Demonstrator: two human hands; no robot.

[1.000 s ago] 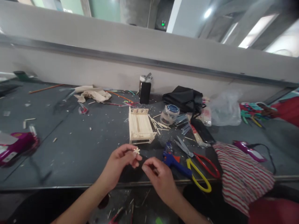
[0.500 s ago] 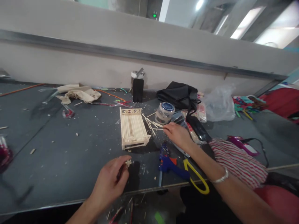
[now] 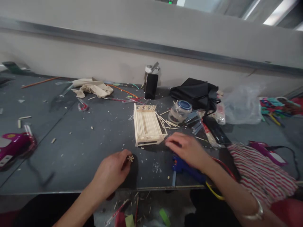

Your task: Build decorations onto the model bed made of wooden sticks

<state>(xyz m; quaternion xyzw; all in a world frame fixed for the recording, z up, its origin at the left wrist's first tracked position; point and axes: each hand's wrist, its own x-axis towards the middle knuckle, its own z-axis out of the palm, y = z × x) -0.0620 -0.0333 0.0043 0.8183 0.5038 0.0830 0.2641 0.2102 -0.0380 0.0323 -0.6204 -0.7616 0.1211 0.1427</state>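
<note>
Wooden star-shaped piece (image 3: 130, 158), small and pale, is pinched at the fingertips of the left hand (image 3: 111, 171), fingers closed on it, just above the grey worktop (image 3: 78, 148) near its front edge. The right hand (image 3: 187, 149) lies palm down, fingers loosely spread and gripping nothing, over the blue glue gun (image 3: 187, 168), just beside the stick-built bed frame (image 3: 148, 127). Loose sticks (image 3: 168, 122) and a clear jar (image 3: 179, 111) sit behind it; striped cloth (image 3: 258, 173) lies further right.

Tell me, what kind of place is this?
Probably a craft or hobby workbench: a small model bed of thin wooden sticks stands on the littered grey table, with loose sticks and a blue glue gun nearby.
</note>
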